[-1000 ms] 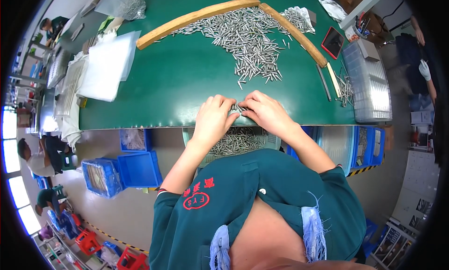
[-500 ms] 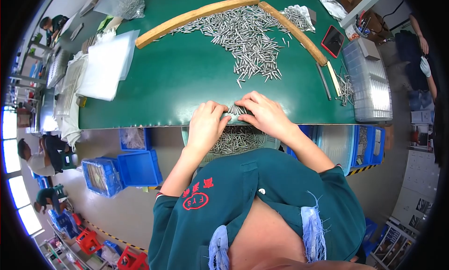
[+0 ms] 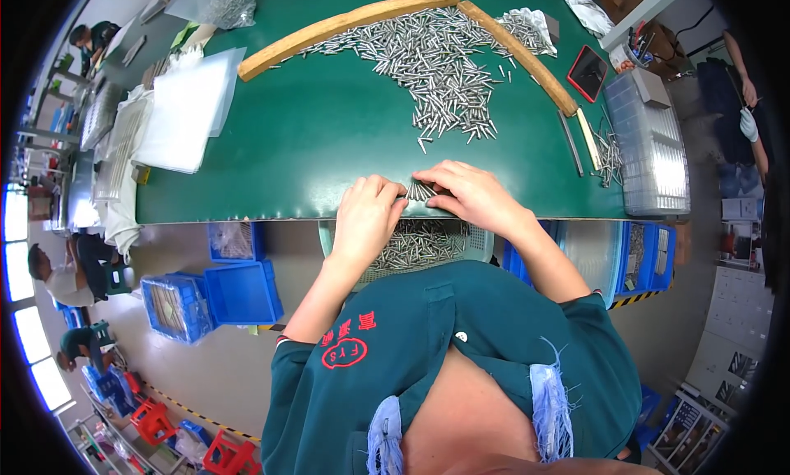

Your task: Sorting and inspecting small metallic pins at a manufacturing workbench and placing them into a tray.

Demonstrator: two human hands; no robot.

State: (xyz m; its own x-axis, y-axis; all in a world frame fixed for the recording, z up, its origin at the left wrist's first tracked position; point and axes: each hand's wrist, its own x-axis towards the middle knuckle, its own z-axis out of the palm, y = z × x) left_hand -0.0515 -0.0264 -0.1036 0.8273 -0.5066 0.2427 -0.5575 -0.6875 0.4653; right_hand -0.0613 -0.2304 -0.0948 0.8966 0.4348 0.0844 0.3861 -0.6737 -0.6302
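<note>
At the table's front edge, my left hand (image 3: 368, 217) and my right hand (image 3: 474, 197) face each other around a small row of metal pins (image 3: 420, 192). The pins lie side by side, slightly fanned. Fingers and thumb of the right hand curl round the row's right end, while the left hand's bent fingertips press at its left end. A large heap of the same small silver pins (image 3: 448, 80) spreads farther back on the green table (image 3: 313, 138). Under the edge, in front of my body, a pale green basket (image 3: 487, 251) holds many more pins.
Two wooden bars (image 3: 346, 27) (image 3: 527, 60) fence the heap at the back. A red-edged phone (image 3: 587, 74), long nails (image 3: 607, 158) and clear plastic boxes (image 3: 654, 158) stand right. Plastic sheets (image 3: 181, 117) lie left. Blue bins (image 3: 243, 292) are below; other people are farther off.
The row of pins between my fingers has shifted slightly, and more of it shows now. Both hands stay at nearly the same place; the heap looks unchanged.
</note>
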